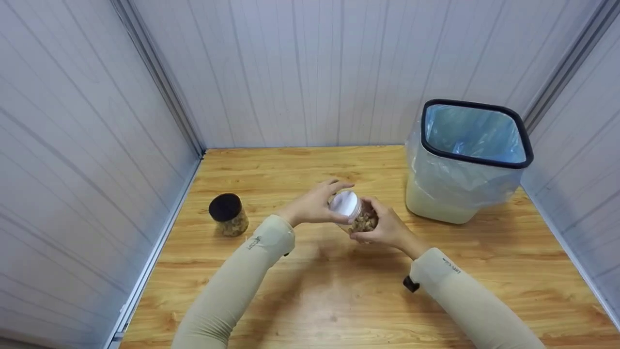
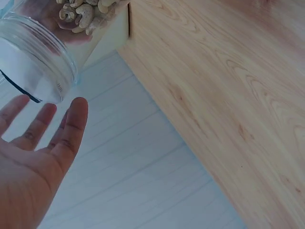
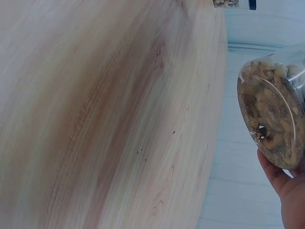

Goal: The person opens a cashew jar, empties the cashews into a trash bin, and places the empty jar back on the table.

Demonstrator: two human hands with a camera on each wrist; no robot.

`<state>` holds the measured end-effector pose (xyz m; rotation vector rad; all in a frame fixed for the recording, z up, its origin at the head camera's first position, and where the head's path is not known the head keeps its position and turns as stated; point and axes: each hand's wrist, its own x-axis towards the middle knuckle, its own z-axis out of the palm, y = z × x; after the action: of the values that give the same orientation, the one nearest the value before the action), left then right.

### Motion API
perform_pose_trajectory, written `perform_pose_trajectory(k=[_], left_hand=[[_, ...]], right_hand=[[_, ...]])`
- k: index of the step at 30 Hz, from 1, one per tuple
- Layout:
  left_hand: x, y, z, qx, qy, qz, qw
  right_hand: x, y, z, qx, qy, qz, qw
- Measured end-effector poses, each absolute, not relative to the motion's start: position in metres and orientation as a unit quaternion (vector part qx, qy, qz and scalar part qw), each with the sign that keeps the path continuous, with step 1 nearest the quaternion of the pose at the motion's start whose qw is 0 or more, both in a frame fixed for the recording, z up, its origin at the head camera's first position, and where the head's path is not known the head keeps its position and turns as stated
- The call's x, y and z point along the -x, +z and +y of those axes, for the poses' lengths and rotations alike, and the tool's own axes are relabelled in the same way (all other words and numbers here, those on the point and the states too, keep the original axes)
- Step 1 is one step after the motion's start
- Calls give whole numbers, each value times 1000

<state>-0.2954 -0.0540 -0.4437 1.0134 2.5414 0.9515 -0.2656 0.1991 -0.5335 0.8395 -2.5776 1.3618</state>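
My right hand (image 1: 385, 228) grips a clear jar of cashew nuts (image 1: 365, 217) by its side, fingers and thumb round the body. The jar is held tilted, its white round top (image 1: 345, 203) toward my left hand (image 1: 315, 202). The left fingers are spread about that top, the thumb along its near edge. Seen from the left wrist, the fingers (image 2: 71, 126) are fairly straight with tips right at the rim; the thumb is out of sight. In the right wrist view the jar's base (image 3: 269, 114) shows nuts packed against it.
A second nut jar with a black lid (image 1: 225, 207) stands upright on the wooden table (image 1: 290, 165) at the left. At the right stands a pale bin (image 1: 436, 198) with a black rim and a clear bag liner. White panel walls (image 1: 315, 72) enclose the table.
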Motion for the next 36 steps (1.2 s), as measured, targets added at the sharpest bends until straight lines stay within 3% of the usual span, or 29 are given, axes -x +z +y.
perform_pose_trajectory(k=[9,16,36], left_hand=[[295,-438,-55,-405,303,853,125],[294,-436,-53,-375,315,861,137],[297,-444,-46,-317,316,888,103]], right_hand=[[266,-529,201,-268,452,-850,38],[266,-526,203,-277,449,-848,43],[268,-531,200,-280,466,-838,47]])
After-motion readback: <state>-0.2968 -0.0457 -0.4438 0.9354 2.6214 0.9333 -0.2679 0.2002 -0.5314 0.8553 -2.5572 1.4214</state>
